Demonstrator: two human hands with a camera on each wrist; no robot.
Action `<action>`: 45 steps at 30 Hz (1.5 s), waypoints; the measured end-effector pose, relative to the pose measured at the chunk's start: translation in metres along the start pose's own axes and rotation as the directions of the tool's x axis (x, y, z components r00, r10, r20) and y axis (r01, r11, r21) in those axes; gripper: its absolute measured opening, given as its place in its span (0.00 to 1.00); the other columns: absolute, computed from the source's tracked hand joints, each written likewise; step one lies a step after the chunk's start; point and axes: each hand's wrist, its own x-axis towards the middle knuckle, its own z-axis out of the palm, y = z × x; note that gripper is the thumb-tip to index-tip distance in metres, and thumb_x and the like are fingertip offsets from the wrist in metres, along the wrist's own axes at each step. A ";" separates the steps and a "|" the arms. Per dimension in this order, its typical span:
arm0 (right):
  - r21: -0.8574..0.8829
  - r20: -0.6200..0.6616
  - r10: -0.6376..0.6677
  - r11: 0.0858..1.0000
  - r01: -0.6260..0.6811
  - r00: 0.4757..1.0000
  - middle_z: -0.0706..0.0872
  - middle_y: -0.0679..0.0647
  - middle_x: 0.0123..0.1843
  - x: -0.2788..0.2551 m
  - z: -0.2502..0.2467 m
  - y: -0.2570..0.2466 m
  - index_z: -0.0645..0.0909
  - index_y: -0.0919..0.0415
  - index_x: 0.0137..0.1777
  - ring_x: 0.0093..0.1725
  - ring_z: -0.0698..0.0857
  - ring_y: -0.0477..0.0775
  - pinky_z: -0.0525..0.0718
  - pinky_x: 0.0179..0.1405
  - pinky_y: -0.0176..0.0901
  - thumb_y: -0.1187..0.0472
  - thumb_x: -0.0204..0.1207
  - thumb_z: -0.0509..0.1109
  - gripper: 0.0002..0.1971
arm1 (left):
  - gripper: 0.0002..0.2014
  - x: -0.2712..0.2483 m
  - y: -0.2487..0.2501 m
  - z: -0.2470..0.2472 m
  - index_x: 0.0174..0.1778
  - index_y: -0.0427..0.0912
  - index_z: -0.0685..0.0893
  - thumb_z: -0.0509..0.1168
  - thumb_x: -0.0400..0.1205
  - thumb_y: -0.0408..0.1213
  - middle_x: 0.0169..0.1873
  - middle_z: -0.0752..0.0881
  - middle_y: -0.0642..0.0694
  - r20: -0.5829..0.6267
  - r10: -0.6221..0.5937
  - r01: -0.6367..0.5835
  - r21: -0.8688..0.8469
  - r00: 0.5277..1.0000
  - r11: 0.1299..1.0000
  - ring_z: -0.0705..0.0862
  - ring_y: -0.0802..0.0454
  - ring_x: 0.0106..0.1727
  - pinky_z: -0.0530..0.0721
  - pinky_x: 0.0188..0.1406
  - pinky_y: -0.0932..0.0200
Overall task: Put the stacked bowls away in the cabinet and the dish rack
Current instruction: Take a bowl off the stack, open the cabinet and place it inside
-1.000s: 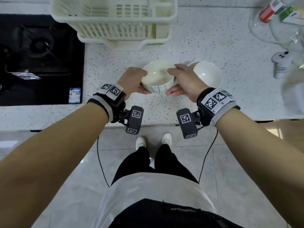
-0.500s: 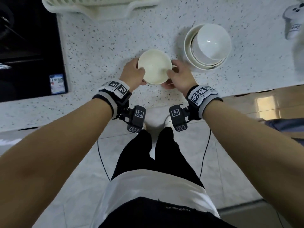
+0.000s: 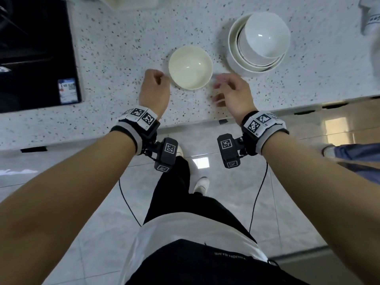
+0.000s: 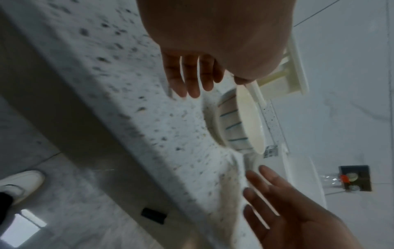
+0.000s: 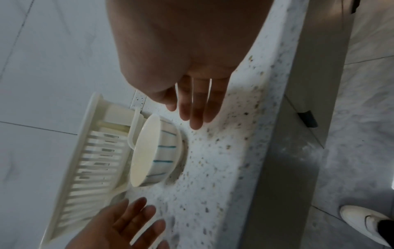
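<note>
A cream bowl with blue stripes (image 3: 190, 67) (image 4: 241, 123) (image 5: 155, 151) stands alone on the speckled countertop (image 3: 127, 48). To its right sits a stack of white bowls (image 3: 260, 41), the top one tilted. My left hand (image 3: 158, 81) (image 4: 192, 80) is just left of the striped bowl, fingers straight and holding nothing. My right hand (image 3: 223, 87) (image 5: 192, 107) is just right of it, fingers spread and empty. Neither hand touches the bowl. The cream dish rack (image 5: 89, 161) (image 4: 285, 74) lies behind the bowl.
A black stove (image 3: 35, 52) takes up the counter's left side. A white object (image 3: 370, 15) sits at the far right. The counter's front edge (image 3: 205, 120) runs below my hands, with tiled floor and my legs beneath. Another person's sleeve (image 3: 357, 157) shows at the right.
Both hands set the striped bowl down on the counter left of the stack and let go, drawing back toward the counter edge. The view has tilted downward.
</note>
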 end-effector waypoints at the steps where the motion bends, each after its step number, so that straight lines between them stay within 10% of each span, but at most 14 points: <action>1: -0.009 -0.013 -0.020 1.000 0.020 1.000 0.86 0.55 0.48 -0.007 -0.007 0.007 0.83 0.58 0.59 0.31 0.86 0.52 0.86 0.34 0.44 0.70 0.82 0.55 0.16 | 0.08 -0.009 -0.009 -0.001 0.53 0.46 0.76 0.58 0.82 0.44 0.41 0.81 0.54 -0.022 0.032 -0.030 0.058 0.999 0.998 0.85 0.46 0.45 0.87 0.50 0.43; 4: -0.033 -0.027 -0.049 0.998 0.048 0.998 0.85 0.53 0.42 -0.029 -0.031 0.038 0.84 0.61 0.52 0.29 0.83 0.51 0.83 0.29 0.40 0.74 0.80 0.55 0.17 | 0.08 -0.036 -0.032 0.001 0.55 0.42 0.80 0.59 0.83 0.39 0.48 0.81 0.50 0.112 0.222 -0.246 0.307 0.969 0.919 0.82 0.49 0.50 0.82 0.53 0.50; 10: -0.138 -0.026 0.058 0.989 -0.061 0.998 0.86 0.56 0.40 -0.037 -0.060 0.125 0.84 0.61 0.47 0.31 0.82 0.51 0.81 0.28 0.36 0.73 0.81 0.57 0.14 | 0.24 -0.074 -0.058 0.065 0.72 0.42 0.75 0.60 0.77 0.38 0.76 0.72 0.43 0.542 0.470 -0.718 0.521 0.696 0.462 0.68 0.42 0.76 0.60 0.78 0.40; 15: -0.285 -0.062 0.137 0.947 -0.149 0.989 0.86 0.58 0.48 -0.001 -0.057 0.188 0.82 0.59 0.54 0.48 0.84 0.59 0.84 0.56 0.55 0.68 0.78 0.62 0.10 | 0.35 -0.081 -0.082 0.108 0.78 0.41 0.69 0.62 0.70 0.35 0.78 0.71 0.42 0.465 0.597 -0.728 0.601 0.654 0.329 0.66 0.40 0.80 0.55 0.81 0.38; 20: -0.378 -0.013 0.129 0.917 -0.125 0.992 0.77 0.52 0.55 0.041 -0.033 0.218 0.75 0.65 0.68 0.56 0.78 0.53 0.70 0.50 0.32 0.63 0.82 0.64 0.16 | 0.40 -0.069 -0.107 0.116 0.79 0.44 0.68 0.64 0.66 0.33 0.79 0.72 0.45 0.375 0.738 -0.726 0.651 0.561 0.221 0.65 0.44 0.81 0.57 0.80 0.42; 24: -0.326 -0.059 0.159 0.930 -0.170 0.986 0.77 0.46 0.41 0.066 -0.012 0.236 0.76 0.60 0.58 0.51 0.77 0.53 0.67 0.42 0.30 0.63 0.81 0.64 0.08 | 0.39 -0.064 -0.115 0.126 0.77 0.47 0.68 0.64 0.66 0.32 0.77 0.75 0.48 0.287 0.802 -0.706 0.673 0.525 0.221 0.66 0.46 0.79 0.61 0.79 0.43; 31: -0.285 -0.198 0.194 0.926 -0.246 0.961 0.83 0.57 0.65 0.054 -0.009 0.251 0.72 0.61 0.73 0.65 0.83 0.58 0.76 0.64 0.40 0.59 0.81 0.64 0.21 | 0.38 -0.064 -0.113 0.129 0.76 0.49 0.68 0.63 0.66 0.32 0.76 0.77 0.48 0.269 0.812 -0.707 0.669 0.518 0.229 0.68 0.47 0.78 0.64 0.77 0.42; 36: -0.265 -0.233 0.212 0.925 -0.272 0.949 0.86 0.57 0.60 0.006 -0.026 0.286 0.74 0.60 0.66 0.58 0.85 0.58 0.78 0.55 0.41 0.63 0.79 0.64 0.15 | 0.36 -0.076 -0.101 0.131 0.74 0.43 0.73 0.61 0.64 0.31 0.74 0.77 0.44 0.301 0.773 -0.709 0.656 0.559 0.258 0.67 0.44 0.77 0.65 0.75 0.35; 42: -0.304 -0.241 0.296 0.881 -0.362 0.924 0.81 0.51 0.51 -0.051 -0.070 0.332 0.74 0.55 0.64 0.48 0.79 0.55 0.74 0.49 0.42 0.65 0.78 0.61 0.15 | 0.33 -0.136 -0.090 0.189 0.77 0.43 0.72 0.56 0.71 0.35 0.76 0.74 0.44 0.702 0.438 -0.810 0.356 0.561 0.467 0.70 0.45 0.77 0.62 0.76 0.43; 45: -0.281 -0.184 0.348 0.878 -0.388 0.919 0.81 0.52 0.53 -0.074 -0.095 0.342 0.76 0.54 0.64 0.52 0.81 0.56 0.77 0.53 0.41 0.66 0.78 0.60 0.16 | 0.33 -0.158 -0.088 0.222 0.81 0.44 0.67 0.58 0.76 0.29 0.79 0.70 0.45 0.855 0.216 -0.799 0.310 0.472 0.515 0.65 0.47 0.80 0.57 0.79 0.50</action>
